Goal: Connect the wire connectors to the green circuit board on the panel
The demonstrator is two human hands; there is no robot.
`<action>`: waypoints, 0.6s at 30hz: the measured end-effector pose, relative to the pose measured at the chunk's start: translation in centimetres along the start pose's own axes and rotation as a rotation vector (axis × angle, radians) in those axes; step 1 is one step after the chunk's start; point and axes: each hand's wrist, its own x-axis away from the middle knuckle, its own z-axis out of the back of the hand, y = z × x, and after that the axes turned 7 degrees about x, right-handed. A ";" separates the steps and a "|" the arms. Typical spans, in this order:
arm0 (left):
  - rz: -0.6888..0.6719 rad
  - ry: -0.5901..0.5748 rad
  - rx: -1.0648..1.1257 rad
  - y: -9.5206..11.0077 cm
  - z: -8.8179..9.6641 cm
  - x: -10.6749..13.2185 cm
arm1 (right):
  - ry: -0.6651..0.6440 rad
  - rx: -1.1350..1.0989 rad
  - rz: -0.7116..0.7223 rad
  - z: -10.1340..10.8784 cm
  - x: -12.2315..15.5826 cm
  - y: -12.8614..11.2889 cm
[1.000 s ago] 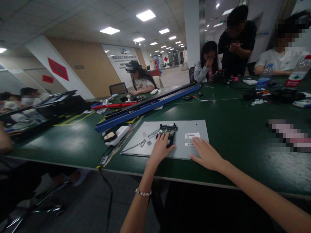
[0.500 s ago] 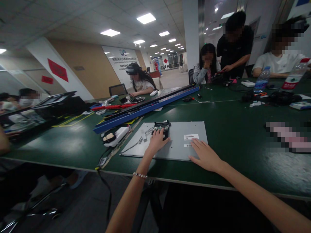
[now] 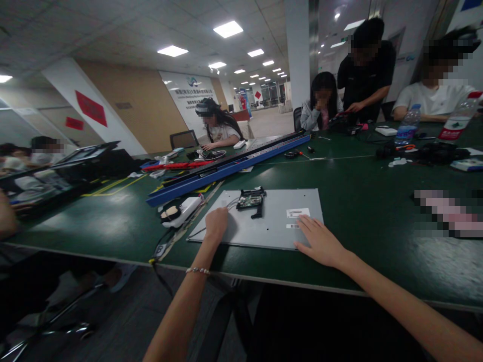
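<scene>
Grip: the left hand (image 3: 217,221) is curling its fingers down onto the left part of the grey panel (image 3: 271,229); whether it is pinching anything is impossible to tell. The right hand (image 3: 320,244) is lying flat and spread on the panel's near right corner, gripping nothing.
Table: the green table (image 3: 358,211) is carrying the panel, which is lying flat close to the near edge.
Rail: a long blue rail (image 3: 226,168) is running diagonally just beyond the panel.
Board: a small dark circuit board (image 3: 251,198) is sitting at the panel's far edge, apart from both hands; its parts are too small to read.
Cables: thin cables (image 3: 231,203) are running from the board towards the left hand, their ends hiding behind its knuckles.
Arms: both are reaching forward; the left wrist is wearing a bracelet (image 3: 196,270), and the right forearm is being cut off at the lower right.
</scene>
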 end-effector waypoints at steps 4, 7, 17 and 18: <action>-0.030 0.124 0.052 -0.4 1.3 -2.9 | 0.012 -0.004 0.008 -0.4 -0.1 0.2; -0.058 0.171 0.091 0.8 2.1 -6.1 | 0.020 -0.009 0.001 -0.6 -0.2 0.2; -0.133 -0.026 0.236 4.4 -1.5 -13.5 | -0.010 -0.029 -0.019 0.2 -0.3 -0.2; -0.140 -0.033 0.246 4.4 -1.6 -13.6 | -0.012 -0.032 -0.017 0.2 -0.3 -0.2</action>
